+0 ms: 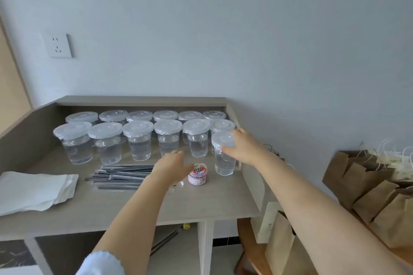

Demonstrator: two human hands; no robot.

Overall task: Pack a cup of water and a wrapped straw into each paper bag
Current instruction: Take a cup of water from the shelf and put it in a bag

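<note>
Thirteen clear plastic cups with translucent lids stand on the grey wood-grain tabletop [93, 205], each holding water: six in the back row [139, 116], six in the front row [138, 139], and one lone lidded cup [224, 158] set forward at the right end. Water levels in the back row are largely hidden behind the front row.

At 9 o'clock on the tabletop lies a stack of flat white paper sheets [33, 190], cut off by the left edge; the count cannot be made out. At 3 o'clock from the stack lies a loose pile of dark straws in clear wrappers [120, 177], overlapping too much to count.

The left hand [172, 166] reaches over the right end of the straw pile, fingers straight and relaxed, holding nothing; whether it touches the straws cannot be told. Just at 3 o'clock from it stands one small clear round tub [197, 174] filled with multicoloured paper clips.

The right hand [242, 146] has its fingers curled round the lid and upper wall of the lone cup, which stands upright on the tabletop.

At 3 o'clock, off the tabletop, brown paper bags with white cord handles [366, 183] stand crowded on a round wooden side table [250, 250], partly cut off; at least five show.
</note>
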